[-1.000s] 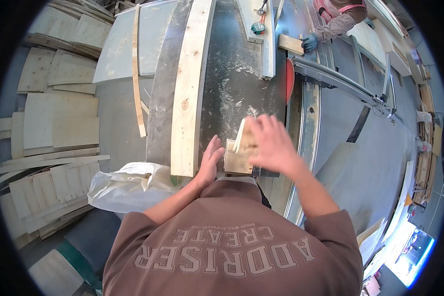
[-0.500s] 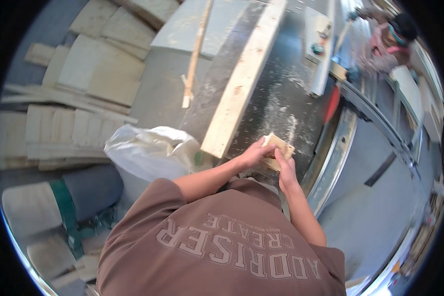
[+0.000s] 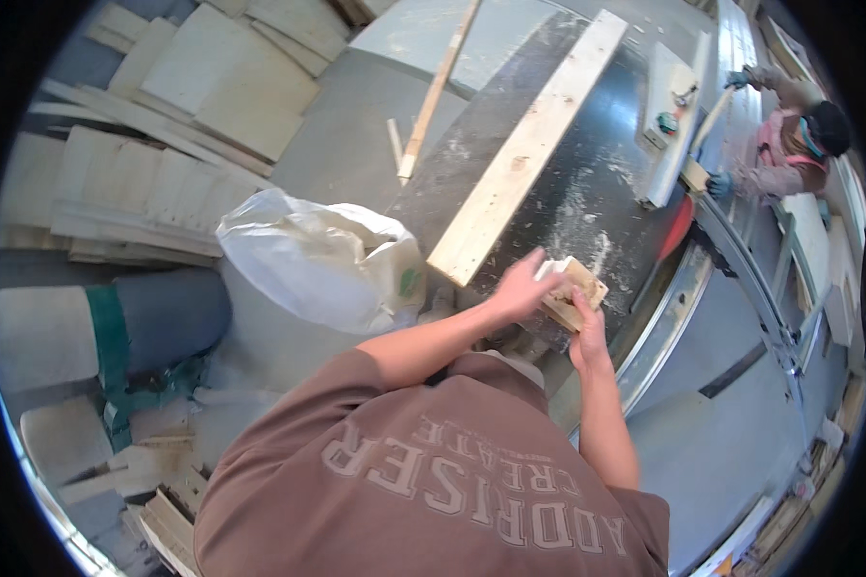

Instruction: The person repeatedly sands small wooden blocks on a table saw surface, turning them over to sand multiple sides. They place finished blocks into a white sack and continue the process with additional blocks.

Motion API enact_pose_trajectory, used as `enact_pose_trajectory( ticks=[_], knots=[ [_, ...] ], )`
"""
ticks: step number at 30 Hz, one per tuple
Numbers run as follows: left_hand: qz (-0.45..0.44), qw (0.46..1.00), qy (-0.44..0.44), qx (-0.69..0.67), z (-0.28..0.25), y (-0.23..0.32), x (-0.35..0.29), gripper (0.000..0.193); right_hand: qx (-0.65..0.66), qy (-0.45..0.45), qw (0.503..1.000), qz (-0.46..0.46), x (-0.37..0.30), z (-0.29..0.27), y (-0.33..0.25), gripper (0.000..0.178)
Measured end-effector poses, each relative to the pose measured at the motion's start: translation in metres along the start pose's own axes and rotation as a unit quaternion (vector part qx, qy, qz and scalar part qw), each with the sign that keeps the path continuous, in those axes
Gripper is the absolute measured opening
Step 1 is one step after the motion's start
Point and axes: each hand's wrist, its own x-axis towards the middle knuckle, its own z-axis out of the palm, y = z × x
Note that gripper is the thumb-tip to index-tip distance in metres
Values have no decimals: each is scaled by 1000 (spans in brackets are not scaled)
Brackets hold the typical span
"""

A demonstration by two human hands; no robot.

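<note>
A small stack of pale wood blocks sits at the near edge of a dark, sawdust-covered saw table. My left hand grips the stack from its left side, fingers over the top. My right hand holds the stack from below at its near end. A long pale plank lies on the table just left of my hands, running away from me.
A white plastic bag bulges to the left of the table. A red blade guard and grey fence lie beyond the blocks. A co-worker handles wood at the far right. Cut boards are piled on the floor at left.
My right hand has slid from on top of the blocks to their near underside. The left hand stays on them. My view has swung, and the co-worker and bag show more.
</note>
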Motion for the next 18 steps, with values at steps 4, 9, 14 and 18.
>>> enact_pose_trajectory(
  ticks=[4, 9, 14, 18],
  knots=[
    [35, 992, 56, -107, -58, 19, -15, 64, 40, 3, 999, 24, 4, -26, 9, 55],
    [-81, 967, -185, -155, -20, -4, 13, 82, 80, -1, 996, 45, -2, -11, -1, 61],
    [-92, 952, -243, -164, 10, 0, 19, 67, 54, -12, 998, 8, 0, 0, 8, 64],
    [-51, 939, -250, -232, -13, 25, -7, 70, 22, -14, 999, -43, -23, 16, 4, 67]
  ],
)
